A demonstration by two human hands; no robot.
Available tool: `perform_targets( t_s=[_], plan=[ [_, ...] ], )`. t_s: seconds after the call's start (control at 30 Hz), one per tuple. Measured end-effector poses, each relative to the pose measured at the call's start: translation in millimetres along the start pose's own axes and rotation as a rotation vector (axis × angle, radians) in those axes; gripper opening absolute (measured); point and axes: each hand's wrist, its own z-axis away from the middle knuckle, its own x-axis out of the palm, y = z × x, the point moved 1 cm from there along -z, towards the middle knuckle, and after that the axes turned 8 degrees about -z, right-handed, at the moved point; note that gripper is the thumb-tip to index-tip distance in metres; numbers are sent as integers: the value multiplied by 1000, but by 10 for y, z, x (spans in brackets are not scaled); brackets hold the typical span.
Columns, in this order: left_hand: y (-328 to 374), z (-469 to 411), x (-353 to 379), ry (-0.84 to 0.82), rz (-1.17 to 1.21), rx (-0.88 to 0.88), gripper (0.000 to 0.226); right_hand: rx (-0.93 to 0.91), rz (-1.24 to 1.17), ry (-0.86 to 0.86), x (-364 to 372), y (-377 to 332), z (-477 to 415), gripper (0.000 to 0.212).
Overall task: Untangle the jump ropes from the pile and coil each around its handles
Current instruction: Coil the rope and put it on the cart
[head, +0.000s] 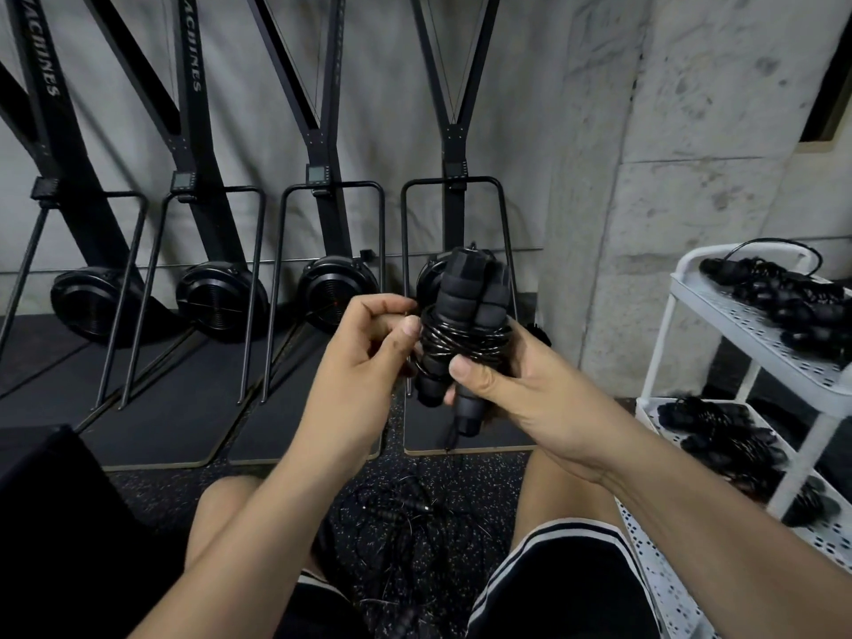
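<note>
A black jump rope (465, 334) is held upright in front of me, its two foam handles side by side and its cord wound in several turns around their middle. My right hand (521, 394) grips the lower part of the handles, thumb pressed on the front. My left hand (364, 357) pinches the cord at the left side of the coil. On the speckled floor between my knees lies a tangled pile of black jump ropes (410, 514).
A white perforated cart (825, 426) stands at the right, its shelves holding coiled black ropes (783, 297). Several black exercise machines (332, 288) with round fans line the concrete wall ahead. A dark object (46, 500) sits at the lower left.
</note>
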Motion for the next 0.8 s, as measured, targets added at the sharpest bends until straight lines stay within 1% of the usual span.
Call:
perform_targets(
  t_s=[0.07, 0.17, 0.2, 0.27, 0.37, 0.4, 0.43, 0.47, 0.5, 0.53, 0.57, 0.6, 0.67, 0.77, 0.8],
  plan=[
    [21, 1, 20, 0, 93, -79, 33, 7, -59, 5, -24, -17, 4, 55],
    [44, -2, 92, -98, 114, -120, 34, 15, -81, -15, -95, -94, 14, 54],
    [44, -1, 131, -123, 108, -130, 35, 15, -49, 5, -125, -111, 14, 53],
    [33, 8, 246, -201, 68, -146, 38, 21, 74, 99, -197, -147, 4, 53],
    [31, -10, 456, -310, -33, -181, 42, 64, 282, 179, -306, -196, -11, 63],
    [69, -62, 583, -355, -43, -184, 49, 79, 334, 198, -411, -235, 21, 66],
    [64, -98, 637, -365, -50, -184, 58, 102, 353, 176, -449, -261, 35, 70],
    [53, -135, 656, -350, -62, -185, 62, 129, 331, 140, -460, -290, 44, 74],
    [82, -167, 681, -344, -58, -172, 56, 140, 280, 116, -477, -338, 67, 75],
    [114, -197, 706, -352, -50, -164, 43, 136, 204, 111, -505, -387, 92, 71],
    [150, -221, 745, -376, -48, -152, 31, 131, 121, 131, -541, -441, 110, 62],
    [191, -242, 811, -406, -58, -135, 25, 128, 51, 175, -593, -493, 140, 53],
    [216, -304, 944, -473, -105, -98, 33, 95, 17, 285, -727, -514, 206, 45],
    [143, -405, 1179, -609, -175, -53, 43, 78, -5, 419, -966, -393, 389, 42],
    [93, -426, 1270, -668, -198, -32, 54, 84, -20, 458, -1032, -330, 479, 40]
  ],
)
